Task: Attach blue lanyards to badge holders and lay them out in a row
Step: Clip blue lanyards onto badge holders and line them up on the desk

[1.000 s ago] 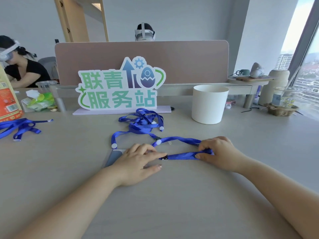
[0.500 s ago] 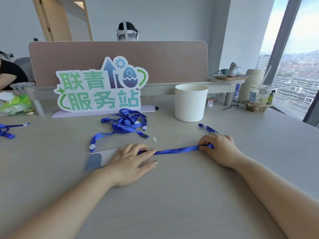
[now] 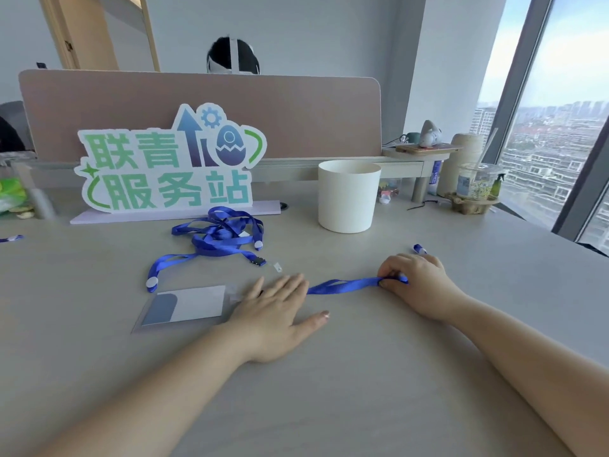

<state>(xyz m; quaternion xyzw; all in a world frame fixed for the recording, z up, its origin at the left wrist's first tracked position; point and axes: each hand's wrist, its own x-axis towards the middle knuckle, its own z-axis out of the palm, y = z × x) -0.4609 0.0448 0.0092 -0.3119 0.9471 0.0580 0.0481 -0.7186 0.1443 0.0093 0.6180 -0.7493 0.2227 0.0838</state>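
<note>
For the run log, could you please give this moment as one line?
left hand: flat on lanyard end | right hand: pinching lanyard | badge holder: on table | stage: laying out

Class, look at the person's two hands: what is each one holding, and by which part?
The right hand pinches the blue lanyard at the strap's far, right end. The left hand lies flat, pressing the clip end near the badge holder, gripping nothing.
</note>
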